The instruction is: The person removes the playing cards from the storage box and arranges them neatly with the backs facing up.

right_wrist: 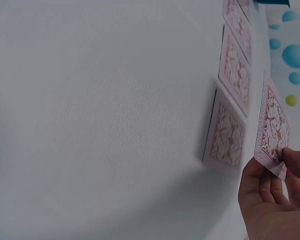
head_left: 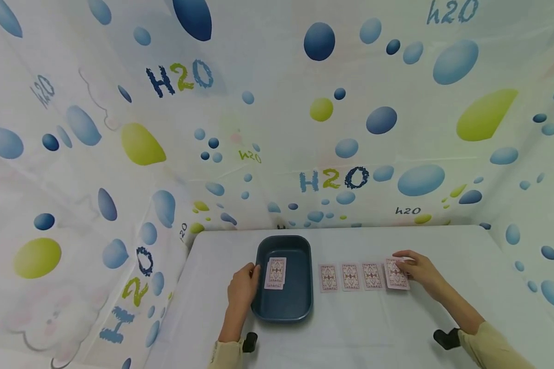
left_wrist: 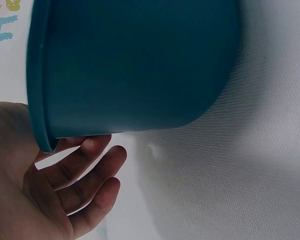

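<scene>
My left hand (head_left: 242, 288) holds the left rim of a dark blue tray (head_left: 281, 313). In the left wrist view its fingers (left_wrist: 97, 180) curl beside the tray wall, and the thumb is hidden. Overlapping playing cards (head_left: 275, 273) lie face down inside the tray, with red patterned backs. My right hand (head_left: 422, 272) pinches a matching playing card (right_wrist: 272, 125) between thumb and fingers, tilted and raised off the table in the right wrist view. Under and beside it, several face-down cards (head_left: 350, 277) form a row to the right of the tray.
A white cloth (head_left: 351, 328) covers the table. Behind it hangs a white sheet (head_left: 268, 123) printed with blue and green drops. Black wrist straps (head_left: 447, 339) show at both sleeves.
</scene>
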`<state>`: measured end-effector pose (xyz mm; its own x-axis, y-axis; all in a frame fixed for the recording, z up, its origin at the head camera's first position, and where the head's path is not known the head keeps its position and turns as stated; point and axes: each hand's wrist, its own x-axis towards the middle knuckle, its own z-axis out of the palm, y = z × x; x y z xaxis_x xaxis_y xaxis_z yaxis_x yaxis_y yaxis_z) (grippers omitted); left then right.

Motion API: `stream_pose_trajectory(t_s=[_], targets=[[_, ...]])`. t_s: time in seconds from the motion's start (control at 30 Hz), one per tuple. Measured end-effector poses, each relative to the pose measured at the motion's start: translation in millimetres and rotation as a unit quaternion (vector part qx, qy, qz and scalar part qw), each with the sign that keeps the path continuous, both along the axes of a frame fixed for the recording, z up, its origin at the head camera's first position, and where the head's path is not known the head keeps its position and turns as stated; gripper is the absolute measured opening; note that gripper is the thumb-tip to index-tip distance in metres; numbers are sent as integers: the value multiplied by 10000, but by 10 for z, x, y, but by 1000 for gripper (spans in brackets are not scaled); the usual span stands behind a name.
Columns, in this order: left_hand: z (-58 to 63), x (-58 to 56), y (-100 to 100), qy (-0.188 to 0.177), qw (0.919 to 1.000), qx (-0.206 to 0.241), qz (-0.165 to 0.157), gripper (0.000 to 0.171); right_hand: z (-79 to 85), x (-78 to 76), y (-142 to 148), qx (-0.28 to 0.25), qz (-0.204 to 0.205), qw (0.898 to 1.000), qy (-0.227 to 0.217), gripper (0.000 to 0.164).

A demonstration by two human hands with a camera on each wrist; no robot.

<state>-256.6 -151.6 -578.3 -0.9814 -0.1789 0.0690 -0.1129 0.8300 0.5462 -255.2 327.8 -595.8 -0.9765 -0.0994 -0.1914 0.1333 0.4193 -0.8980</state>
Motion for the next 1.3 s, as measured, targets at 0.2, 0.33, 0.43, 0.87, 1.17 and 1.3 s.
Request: stream_pose_trajectory(t_s=[0.2, 0.33, 0.43, 0.87, 1.17, 1.3], targets=[[-7, -16, 2, -11, 10000, -13, -9, 29, -12, 7, 157, 166, -36, 9999, -27, 46], [-14, -21, -7, 15, 10000, -24, -17, 29, -42, -6, 250, 493, -117, 9986, -122, 44], [-18, -16, -15, 1, 10000, -22, -30, 29, -59, -14, 297, 820, -157, 9963, -221, 43], [-25, -22, -14, 5, 10000, -50, -49, 28, -138, -52, 404, 1755, -363, 9837, 124, 36], [-26, -19, -16, -26, 10000, -15, -49, 28, -230, -65, 367, 2182, -476, 9717, 767, 27], [-33, -19, -19, -43, 10000, -40, -53, 28, -255, -36, 333, 2305, -567, 9657, 1056, 26]])
